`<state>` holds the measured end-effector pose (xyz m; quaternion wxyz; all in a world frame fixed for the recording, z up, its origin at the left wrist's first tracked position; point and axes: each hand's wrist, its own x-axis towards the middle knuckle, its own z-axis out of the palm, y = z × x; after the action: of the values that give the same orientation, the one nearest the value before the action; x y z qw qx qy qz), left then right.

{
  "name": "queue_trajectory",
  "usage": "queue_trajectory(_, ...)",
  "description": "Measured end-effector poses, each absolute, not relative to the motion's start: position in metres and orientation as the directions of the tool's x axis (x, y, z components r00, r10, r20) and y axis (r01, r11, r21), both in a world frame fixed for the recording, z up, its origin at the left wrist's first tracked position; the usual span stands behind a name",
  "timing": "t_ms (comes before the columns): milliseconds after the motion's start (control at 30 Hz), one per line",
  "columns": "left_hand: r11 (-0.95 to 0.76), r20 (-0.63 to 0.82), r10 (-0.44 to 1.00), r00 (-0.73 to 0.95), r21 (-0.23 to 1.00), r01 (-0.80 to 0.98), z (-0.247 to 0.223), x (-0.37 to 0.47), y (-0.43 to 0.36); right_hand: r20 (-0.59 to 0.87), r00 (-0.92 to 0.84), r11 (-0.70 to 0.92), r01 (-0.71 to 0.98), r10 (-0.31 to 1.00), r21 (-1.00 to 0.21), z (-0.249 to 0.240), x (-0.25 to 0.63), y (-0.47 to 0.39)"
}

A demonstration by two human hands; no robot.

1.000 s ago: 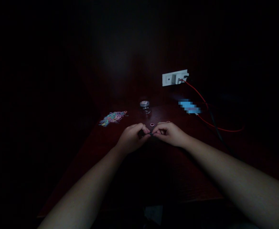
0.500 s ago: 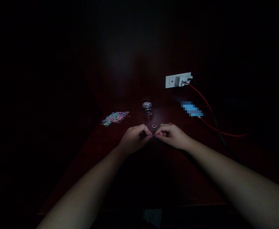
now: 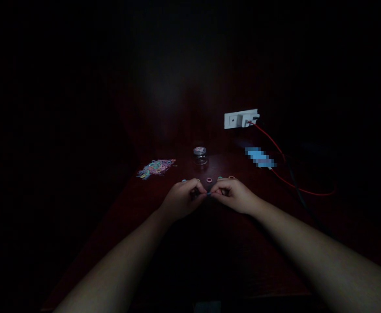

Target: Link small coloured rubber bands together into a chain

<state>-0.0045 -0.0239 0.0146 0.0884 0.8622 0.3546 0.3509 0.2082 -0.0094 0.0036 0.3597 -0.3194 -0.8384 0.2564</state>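
Between the fingertips of both hands is a small blue hair tie (image 3: 208,194), mostly hidden by the fingers. My left hand (image 3: 184,196) pinches it from the left, and my right hand (image 3: 234,195) pinches it from the right. Just beyond the fingertips lies a pink hair tie (image 3: 209,180), rolled into a ring. A green hair tie (image 3: 220,178) and an orange one (image 3: 232,177) show behind my right hand. Partly covered by my left hand is a light blue hair tie (image 3: 184,180). A pile of multicoloured hair ties (image 3: 156,168) lies further left.
A clear lidded jar (image 3: 200,155) stands behind the hands on the dark red table (image 3: 118,243). To the right, a pixelated blue object (image 3: 260,157) lies by a red cable (image 3: 303,190). The white wall socket (image 3: 231,121) holds plugs. The surroundings are very dark.
The whole view has shifted, so things sit slightly lower in the picture. More of the light blue hair tie shows behind my left hand. Both hands keep their pinch.
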Motion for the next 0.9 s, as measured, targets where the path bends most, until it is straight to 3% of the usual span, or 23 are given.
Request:
queue_trajectory(367, -0.748, 0.555, 0.656, 0.512, 0.388, 0.538, 0.0199, -0.0012, -0.0287, 0.4, -0.55, 0.635, 0.343, 0.733, -0.692, 0.0034, 0.2071, -0.0121)
queue_trajectory(900, -0.717, 0.493, 0.696, 0.522, 0.51, 0.474, 0.0162, 0.0006, -0.0282, 0.378, -0.527, 0.599, 0.347, 0.761, -0.722, 0.0019, 0.2043, -0.0153)
